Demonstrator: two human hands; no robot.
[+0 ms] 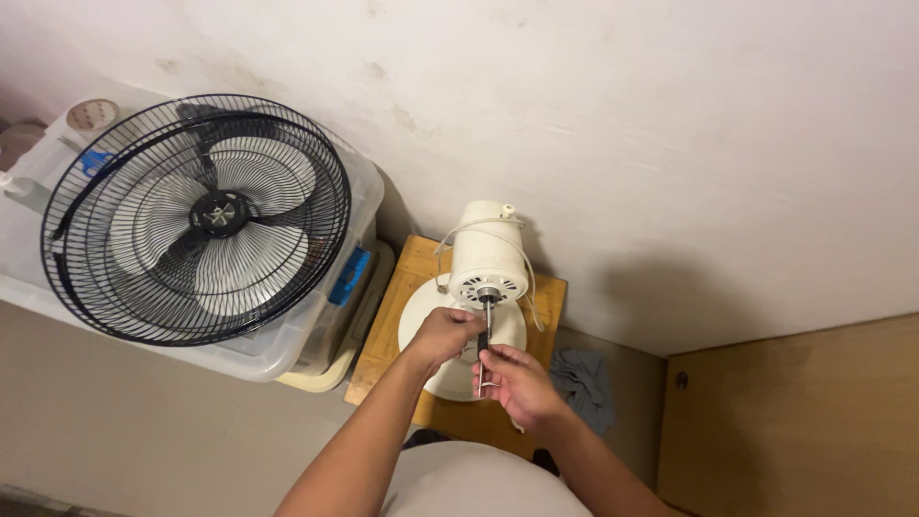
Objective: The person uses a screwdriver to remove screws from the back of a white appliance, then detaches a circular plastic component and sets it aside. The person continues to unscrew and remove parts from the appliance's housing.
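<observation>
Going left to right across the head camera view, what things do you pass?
Round tape roll → black wire fan cage with translucent blades → blue latch of the clear plastic bin → cream fan motor housing → grey cloth → brown wooden cabinet door.

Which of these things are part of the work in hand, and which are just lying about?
In hand:
left hand and right hand, both on the fan shaft
cream fan motor
fan base
wooden board

Lying about:
black fan cage with blades
clear storage box
grey cloth
</observation>
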